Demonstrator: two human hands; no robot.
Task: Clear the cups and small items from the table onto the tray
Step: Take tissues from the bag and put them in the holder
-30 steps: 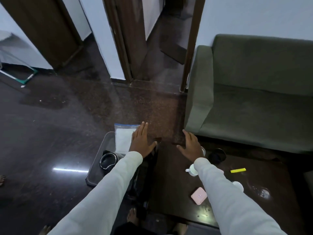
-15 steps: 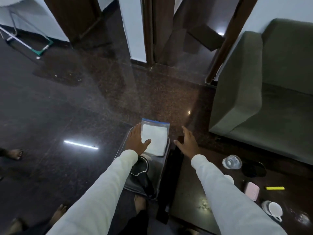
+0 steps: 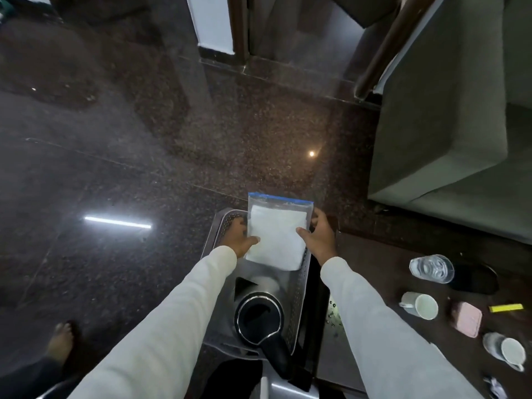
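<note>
Both hands grip the tray's far end, flanking the bag.

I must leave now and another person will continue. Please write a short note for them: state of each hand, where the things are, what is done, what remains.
Left hand and right hand: both hold the zip bag by its sides, over the far end of the tray.
Done: the black jug is in the tray.
Left on the table: glass, two white cups, pink case, yellow strip.
</note>
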